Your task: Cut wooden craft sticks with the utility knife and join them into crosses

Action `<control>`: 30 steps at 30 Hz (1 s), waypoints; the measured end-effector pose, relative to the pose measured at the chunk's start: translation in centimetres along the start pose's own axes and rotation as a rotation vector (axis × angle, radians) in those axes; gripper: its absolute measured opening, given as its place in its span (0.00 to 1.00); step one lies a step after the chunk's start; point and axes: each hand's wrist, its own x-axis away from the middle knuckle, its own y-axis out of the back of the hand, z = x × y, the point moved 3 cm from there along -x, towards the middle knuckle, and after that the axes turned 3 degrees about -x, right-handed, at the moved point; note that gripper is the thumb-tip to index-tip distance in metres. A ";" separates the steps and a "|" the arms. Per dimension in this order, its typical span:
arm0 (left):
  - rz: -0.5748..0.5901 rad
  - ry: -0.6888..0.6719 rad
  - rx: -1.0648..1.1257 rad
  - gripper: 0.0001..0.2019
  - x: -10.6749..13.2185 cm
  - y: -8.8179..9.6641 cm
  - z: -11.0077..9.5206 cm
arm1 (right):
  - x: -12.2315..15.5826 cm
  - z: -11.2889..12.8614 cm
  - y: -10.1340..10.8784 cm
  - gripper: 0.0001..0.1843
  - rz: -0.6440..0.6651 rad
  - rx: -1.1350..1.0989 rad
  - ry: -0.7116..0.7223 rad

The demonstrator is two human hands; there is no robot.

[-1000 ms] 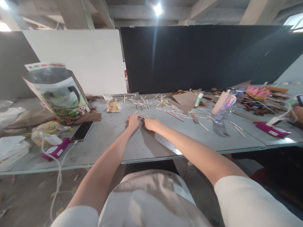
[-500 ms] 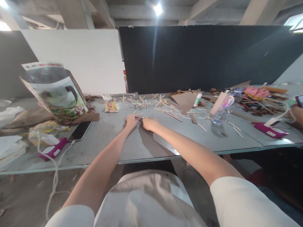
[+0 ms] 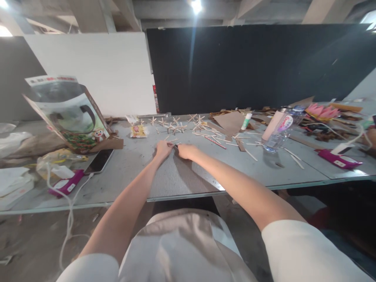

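Note:
Over the grey table, my left hand (image 3: pixel 163 149) is closed in a pinch on a thin wooden stick (image 3: pixel 173 140), whose pale end shows just beyond the fingers. Close by on the right, my right hand (image 3: pixel 187 151) is curled shut around something small and dark at its fingertips, too small to name. The fingertips of both hands almost meet. Behind them stand several star-shaped pieces made of crossed sticks (image 3: pixel 175 127). Loose pale sticks (image 3: pixel 213 137) lie scattered to the right of these.
A small yellow packet (image 3: pixel 139 131) lies beyond my left hand. Leftward are a phone (image 3: pixel 99 161), a purple power bank (image 3: pixel 66 184) with cables and a printed box (image 3: pixel 73 121). To the right stand a glue stick (image 3: pixel 246 122), a pink tumbler (image 3: pixel 273 124) and a plastic bottle (image 3: pixel 274 141).
The view has shifted slightly. My right hand has turned a little, and its fingers sit slightly higher; the left hand stays nearly in place. The objects on the table look unmoved.

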 end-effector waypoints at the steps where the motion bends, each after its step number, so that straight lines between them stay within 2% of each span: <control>1: 0.000 0.000 0.001 0.10 0.0 0.0 0.0 | 0.0 0.0 0.0 0.21 -0.002 0.000 0.000; 12: 0.002 -0.004 0.019 0.10 0.0 0.0 0.2 | -0.2 0.0 -0.1 0.18 0.023 -0.028 -0.006; 17: 0.001 -0.011 0.026 0.10 -0.1 -0.1 0.2 | 0.0 0.1 0.1 0.21 0.040 -0.037 -0.016; 25: -0.017 -0.023 0.033 0.10 -0.4 -0.4 0.7 | 0.2 0.6 0.2 0.15 0.091 -0.053 -0.039; 30: -0.027 -0.031 0.041 0.08 -0.8 -0.7 1.0 | 0.0 0.7 0.0 0.20 0.102 -0.053 -0.067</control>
